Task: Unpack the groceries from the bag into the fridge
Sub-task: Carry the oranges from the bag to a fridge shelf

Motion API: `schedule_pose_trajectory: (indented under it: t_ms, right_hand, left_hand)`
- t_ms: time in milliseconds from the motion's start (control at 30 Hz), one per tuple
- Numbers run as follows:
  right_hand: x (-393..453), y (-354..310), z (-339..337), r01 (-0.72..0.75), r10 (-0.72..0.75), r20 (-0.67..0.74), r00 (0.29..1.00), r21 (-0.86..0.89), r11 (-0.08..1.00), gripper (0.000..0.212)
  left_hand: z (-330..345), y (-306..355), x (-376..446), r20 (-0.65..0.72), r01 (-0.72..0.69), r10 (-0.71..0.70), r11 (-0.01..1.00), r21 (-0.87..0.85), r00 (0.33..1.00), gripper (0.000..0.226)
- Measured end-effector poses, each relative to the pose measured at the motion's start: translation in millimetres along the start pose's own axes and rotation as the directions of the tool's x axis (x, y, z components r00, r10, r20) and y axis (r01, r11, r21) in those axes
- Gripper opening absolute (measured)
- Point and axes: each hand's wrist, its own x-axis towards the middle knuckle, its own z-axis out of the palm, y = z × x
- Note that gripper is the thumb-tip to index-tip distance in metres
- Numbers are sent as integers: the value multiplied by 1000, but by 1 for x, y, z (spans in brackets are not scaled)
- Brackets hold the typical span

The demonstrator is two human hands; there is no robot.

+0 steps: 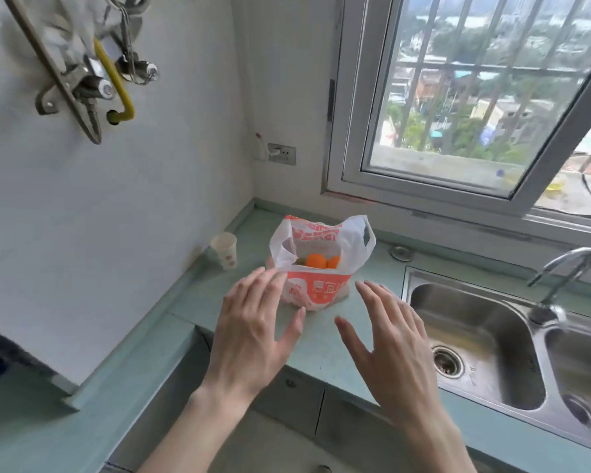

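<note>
A white and orange plastic bag [321, 288] stands open on the pale green counter [321, 346], near the corner under the window. Inside it I see orange fruits [316, 260] and something green beside them. My left hand [253, 336] hovers just in front of the bag's left side with fingers spread and straight. My right hand [393, 343] is held out at the bag's right front, fingers spread, holding nothing. Neither hand grips the bag. No fridge is in view.
A paper cup [225, 250] stands by the left wall. A steel double sink [485, 346] with a curved tap [556, 278] lies to the right. Behind is a barred window [475, 97]. Metal fittings and a yellow hose [113, 76] hang on the left wall.
</note>
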Motion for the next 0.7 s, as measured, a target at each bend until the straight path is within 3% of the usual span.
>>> schedule_pose_trajectory:
  t_ms: [333,700]
  right_hand:
    - [131,74,72,-26,25,133,991,5,1000,59]
    - [217,98,152,-6,-14,313,950,63,998,55]
  left_hand:
    - [94,-29,121,103,28,-24,999,-35,994,56]
    - [178,-75,186,278,114,-59,976,-187,959,54]
